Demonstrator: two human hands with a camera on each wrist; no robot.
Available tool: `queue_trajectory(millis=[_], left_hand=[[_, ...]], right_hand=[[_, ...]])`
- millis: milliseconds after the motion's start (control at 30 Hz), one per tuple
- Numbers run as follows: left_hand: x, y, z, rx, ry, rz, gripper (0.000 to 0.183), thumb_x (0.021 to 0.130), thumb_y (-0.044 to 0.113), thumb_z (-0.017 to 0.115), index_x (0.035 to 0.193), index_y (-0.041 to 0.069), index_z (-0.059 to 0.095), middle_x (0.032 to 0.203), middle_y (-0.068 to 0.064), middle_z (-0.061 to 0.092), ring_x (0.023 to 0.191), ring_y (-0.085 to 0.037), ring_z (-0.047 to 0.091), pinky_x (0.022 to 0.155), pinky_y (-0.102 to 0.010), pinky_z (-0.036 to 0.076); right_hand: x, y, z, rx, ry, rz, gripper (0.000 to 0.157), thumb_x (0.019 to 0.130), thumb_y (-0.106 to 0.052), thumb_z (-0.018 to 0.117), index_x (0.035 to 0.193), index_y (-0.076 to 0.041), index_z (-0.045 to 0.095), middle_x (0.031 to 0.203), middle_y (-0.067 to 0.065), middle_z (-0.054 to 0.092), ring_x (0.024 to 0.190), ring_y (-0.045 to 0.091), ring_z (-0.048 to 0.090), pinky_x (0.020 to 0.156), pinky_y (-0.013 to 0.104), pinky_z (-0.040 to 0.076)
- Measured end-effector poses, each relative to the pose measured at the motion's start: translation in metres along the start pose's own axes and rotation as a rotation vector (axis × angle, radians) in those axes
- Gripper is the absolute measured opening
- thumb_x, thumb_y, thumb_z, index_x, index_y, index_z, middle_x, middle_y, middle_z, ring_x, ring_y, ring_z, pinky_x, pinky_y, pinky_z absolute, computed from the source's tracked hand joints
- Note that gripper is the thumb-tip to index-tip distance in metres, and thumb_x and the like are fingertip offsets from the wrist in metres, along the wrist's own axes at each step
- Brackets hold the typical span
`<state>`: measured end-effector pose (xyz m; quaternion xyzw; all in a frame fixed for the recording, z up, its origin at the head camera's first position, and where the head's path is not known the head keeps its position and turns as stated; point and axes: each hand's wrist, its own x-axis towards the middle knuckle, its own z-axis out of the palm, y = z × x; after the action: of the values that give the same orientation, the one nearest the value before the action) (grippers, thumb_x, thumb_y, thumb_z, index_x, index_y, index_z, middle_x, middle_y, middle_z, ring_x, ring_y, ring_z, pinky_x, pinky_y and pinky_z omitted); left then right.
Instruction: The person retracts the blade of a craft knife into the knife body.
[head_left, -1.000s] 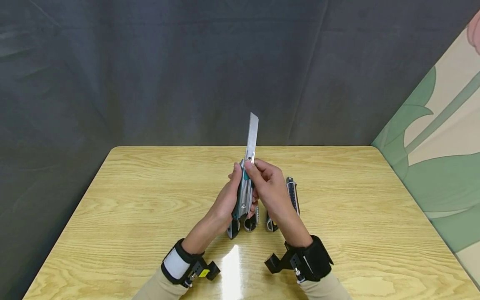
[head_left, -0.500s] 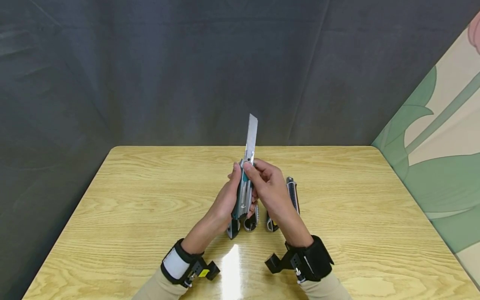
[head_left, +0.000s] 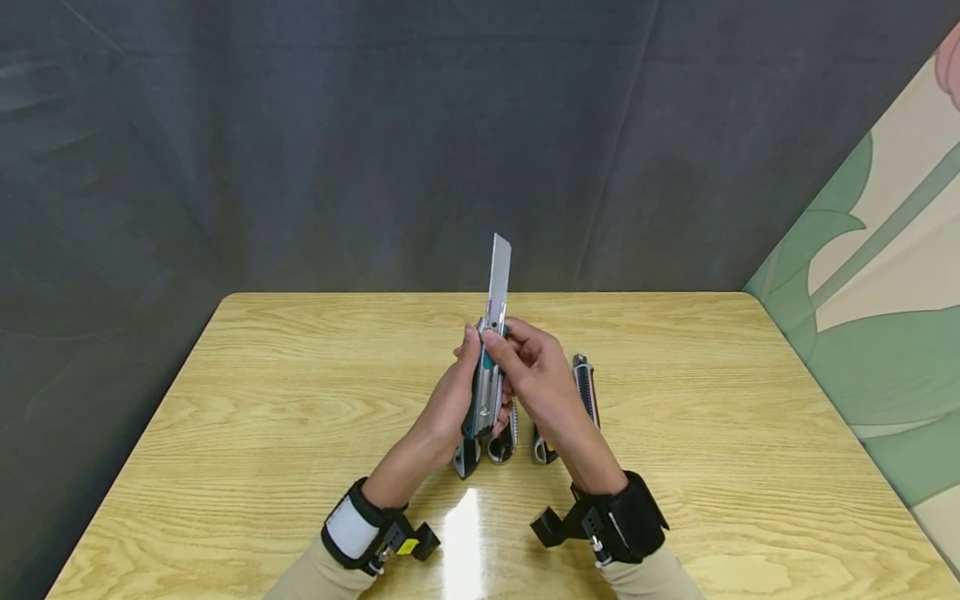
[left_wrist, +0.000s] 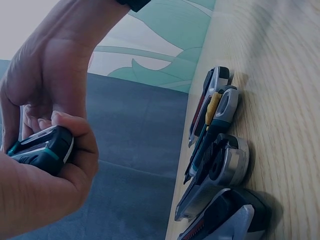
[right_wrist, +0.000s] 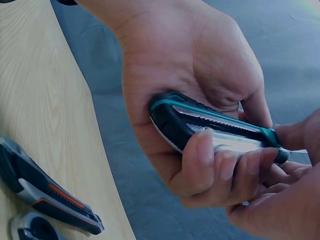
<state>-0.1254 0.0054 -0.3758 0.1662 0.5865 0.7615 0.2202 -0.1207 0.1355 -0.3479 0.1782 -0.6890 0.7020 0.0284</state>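
My left hand (head_left: 448,400) grips a teal, black and silver snap-off utility knife (head_left: 490,392), its fingers curled round the handle. The long silver blade (head_left: 498,271) sticks out of the front and points away from me, held up over the table. My right hand (head_left: 551,379) pinches the front part of the knife, the thumb close above the teal slider (head_left: 488,361). In the right wrist view, the right thumb (right_wrist: 295,136) lies right at the teal slider end, while the left fingers (right_wrist: 200,160) wrap the handle.
Several other utility knives lie side by side on the wooden table (head_left: 712,433), partly hidden under the hands. Among them are a grey-and-black knife (left_wrist: 235,155), one with a yellow part (left_wrist: 212,107) and one with an orange stripe (right_wrist: 55,192). A dark cloth (head_left: 420,150) hangs behind the table.
The blade tip has dropped slightly and shifted a little left. My right thumb has come slightly lower and left with the front of the knife. The left hand has barely moved.
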Motion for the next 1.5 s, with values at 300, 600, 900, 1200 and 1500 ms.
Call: queue_trajectory(millis=[300, 600, 900, 1200, 1500], left_hand=[[0.001, 0.001, 0.0, -0.004, -0.004, 0.018, 0.074, 0.092, 0.067, 0.013, 0.092, 0.003, 0.052, 0.073, -0.01, 0.048, 0.053, -0.022, 0.046, 0.043, -0.028, 0.044], [0.001, 0.001, -0.001, 0.001, -0.005, 0.02, 0.073, 0.092, 0.066, 0.013, 0.095, 0.004, 0.052, 0.074, -0.011, 0.049, 0.054, -0.022, 0.047, 0.044, -0.029, 0.044], [0.001, 0.002, -0.001, -0.011, -0.011, 0.003, 0.072, 0.092, 0.067, 0.013, 0.1, 0.006, 0.051, 0.074, -0.012, 0.048, 0.054, -0.023, 0.046, 0.045, -0.03, 0.043], [0.001, 0.002, -0.001, -0.018, -0.006, 0.007, 0.071, 0.092, 0.067, 0.013, 0.104, 0.007, 0.05, 0.075, -0.01, 0.048, 0.054, -0.022, 0.046, 0.045, -0.028, 0.044], [-0.001, 0.004, -0.002, -0.053, -0.005, -0.019, 0.071, 0.089, 0.07, 0.017, 0.101, 0.008, 0.051, 0.074, -0.01, 0.048, 0.054, -0.022, 0.046, 0.046, -0.03, 0.043]], right_hand=[[0.0, 0.001, -0.001, 0.005, -0.01, -0.004, 0.021, 0.097, -0.022, 0.051, 0.109, -0.008, 0.061, 0.096, 0.01, 0.068, 0.08, 0.029, 0.06, 0.069, 0.034, 0.049], [0.0, 0.002, -0.001, -0.018, -0.014, -0.004, 0.021, 0.096, -0.022, 0.052, 0.111, -0.009, 0.06, 0.095, 0.01, 0.068, 0.076, 0.029, 0.059, 0.066, 0.033, 0.049], [-0.001, 0.002, -0.002, -0.045, -0.02, -0.002, 0.022, 0.096, -0.021, 0.052, 0.115, -0.011, 0.058, 0.098, 0.009, 0.067, 0.077, 0.028, 0.059, 0.069, 0.034, 0.049], [-0.005, -0.019, -0.002, -0.057, -0.071, 0.04, 0.024, 0.097, -0.013, 0.05, 0.119, -0.004, 0.055, 0.102, 0.013, 0.066, 0.08, 0.031, 0.057, 0.077, 0.04, 0.048], [-0.002, 0.0, -0.006, -0.018, -0.099, 0.022, 0.026, 0.096, -0.016, 0.051, 0.121, -0.011, 0.054, 0.108, 0.008, 0.065, 0.092, 0.027, 0.058, 0.081, 0.037, 0.048]])
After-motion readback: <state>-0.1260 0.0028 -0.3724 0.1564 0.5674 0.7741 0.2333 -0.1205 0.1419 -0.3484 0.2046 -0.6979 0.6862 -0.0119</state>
